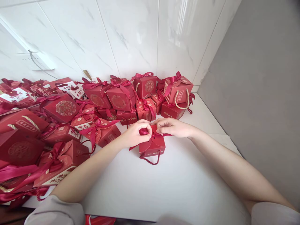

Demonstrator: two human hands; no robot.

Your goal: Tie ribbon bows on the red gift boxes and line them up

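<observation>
On your left, red gift boxes [65, 108] lie in a crowded heap, many tied with dark red ribbon and some bearing white labels with red characters. Beyond them, at the far left, a wall socket [42, 61] sits on the white tiled wall [131, 34], with a thin grey cable [37, 63] running down from it. Moving right, more boxes stand stacked along the far side, against the tiles.

Your left hand [137, 135] comes in over the near edge of the heap; its thumb and forefinger curl into a ring and pinch the red ribbon [143, 132] between their tips. Below your fingers, in the middle of the white tabletop [187, 178], stands the small red box [153, 147], on the near side of the far stack. Its lid flaps are folded over, and a twisted red cord handle [151, 162] droops from its near side onto the table.

Just right of your left hand, your right hand [172, 127] pinches the same ribbon between thumb and fingers, a tail showing under it. Farther back on the right, a box with a gold cord handle [180, 106] rests atop another. A plain grey wall [257, 78] fills the far right.
</observation>
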